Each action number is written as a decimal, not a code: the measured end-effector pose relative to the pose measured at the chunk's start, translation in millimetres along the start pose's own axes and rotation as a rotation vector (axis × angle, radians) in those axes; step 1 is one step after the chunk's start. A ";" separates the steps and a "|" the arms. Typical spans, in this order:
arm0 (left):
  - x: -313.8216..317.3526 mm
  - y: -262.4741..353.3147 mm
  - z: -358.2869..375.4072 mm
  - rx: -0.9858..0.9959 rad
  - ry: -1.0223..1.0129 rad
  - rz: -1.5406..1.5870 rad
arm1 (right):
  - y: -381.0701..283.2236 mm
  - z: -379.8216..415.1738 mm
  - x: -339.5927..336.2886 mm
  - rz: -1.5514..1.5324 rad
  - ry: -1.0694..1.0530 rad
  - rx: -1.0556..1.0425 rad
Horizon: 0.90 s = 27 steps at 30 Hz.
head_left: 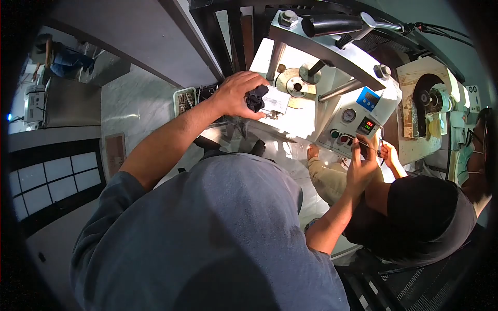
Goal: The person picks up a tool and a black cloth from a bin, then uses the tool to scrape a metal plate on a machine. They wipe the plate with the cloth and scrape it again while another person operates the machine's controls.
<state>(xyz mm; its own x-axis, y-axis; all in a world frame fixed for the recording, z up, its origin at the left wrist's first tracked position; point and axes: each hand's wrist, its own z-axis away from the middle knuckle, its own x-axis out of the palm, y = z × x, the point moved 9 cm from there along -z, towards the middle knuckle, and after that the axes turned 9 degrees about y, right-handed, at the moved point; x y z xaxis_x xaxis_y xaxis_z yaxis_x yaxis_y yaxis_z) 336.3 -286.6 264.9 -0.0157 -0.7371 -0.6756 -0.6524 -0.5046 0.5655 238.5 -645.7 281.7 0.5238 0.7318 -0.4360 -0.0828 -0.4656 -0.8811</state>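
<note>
My left hand (239, 94) is closed around a crumpled black cloth (257, 97), pressed against the end of a metal block (276, 100) on the press's white base. Just behind the block are a round brass-coloured plate (290, 83) and a steel disc (310, 73) with a black handle. My right hand (361, 167) is raised to the press's control panel (340, 124), fingers stretched toward the green and red buttons (340, 137). The panel carries a dial gauge (348, 115), a blue display (368, 99) and a lit digital readout (367, 125).
A thick metal crossbar (327, 47) on steel posts spans the press, with a black-handled lever (332, 24) above. Close on my right sits a person in a black cap (430, 215), near a wheel machine (428, 98). A tray of small parts (184, 101) stands left.
</note>
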 end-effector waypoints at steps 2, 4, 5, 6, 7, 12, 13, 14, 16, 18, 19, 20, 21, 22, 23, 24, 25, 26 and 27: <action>0.3 -0.4 0.3 -0.002 -0.001 -0.001 | 0.7 0.3 0.7 0.010 -0.002 0.007; 0.0 -0.7 0.5 -0.001 0.009 -0.012 | 5.6 0.1 1.6 -0.023 0.004 0.006; 0.0 -0.7 0.3 -0.001 0.009 -0.012 | 9.7 -0.7 2.1 -0.023 0.004 0.006; -0.1 -0.5 0.2 0.000 0.008 -0.014 | 13.2 -1.8 1.8 -0.031 0.009 -0.006; 0.0 -0.3 0.2 0.001 0.008 -0.016 | 13.4 -2.1 1.6 -0.040 0.013 -0.018; -1.3 1.5 0.0 0.012 0.022 -0.008 | 1.0 0.3 -0.9 0.052 0.008 0.010; -1.7 1.9 -0.1 0.017 0.023 -0.010 | -1.2 0.5 -0.2 0.108 -0.007 0.016; -1.6 2.1 -0.3 0.017 0.023 -0.010 | -0.2 0.6 0.2 0.108 -0.007 0.016; -1.6 1.6 -0.4 -0.001 0.020 -0.004 | -0.5 1.1 -0.5 0.116 0.004 -0.009; -2.6 2.6 -0.2 0.007 0.029 -0.005 | 1.4 1.1 -1.1 0.132 0.001 0.006; -3.4 3.4 -0.2 0.016 0.040 -0.005 | 3.2 1.0 -1.6 0.147 -0.002 0.021; -2.9 3.0 -0.2 0.016 0.039 -0.005 | 5.7 0.8 -1.7 0.147 -0.002 0.021; -2.1 1.9 0.0 0.012 0.036 -0.002 | 9.0 0.8 -1.9 0.133 0.006 0.015; -1.5 1.2 0.1 0.008 0.032 0.001 | 10.1 0.9 -2.2 0.118 0.014 0.009; -1.6 1.5 -0.1 0.008 0.031 0.001 | 10.1 1.2 -2.3 0.118 0.014 0.010; -2.0 2.4 -0.6 0.010 0.030 -0.002 | 9.7 1.6 -3.2 0.129 0.024 0.018; -2.3 3.0 -0.8 0.012 0.028 -0.005 | 10.0 1.9 -4.0 0.139 0.033 0.027; -2.4 2.9 -0.9 0.013 0.027 -0.005 | 11.0 1.9 -3.8 0.139 0.033 0.028; -2.5 2.5 -1.0 0.011 0.026 -0.002 | 12.0 1.8 -3.7 0.112 0.033 0.023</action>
<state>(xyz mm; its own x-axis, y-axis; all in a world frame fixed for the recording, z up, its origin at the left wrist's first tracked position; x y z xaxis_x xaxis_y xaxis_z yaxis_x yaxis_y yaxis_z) 335.4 -286.5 268.4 0.0051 -0.7476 -0.6642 -0.6606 -0.5011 0.5590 234.1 -653.0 272.4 0.5376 0.6590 -0.5260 -0.1616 -0.5318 -0.8313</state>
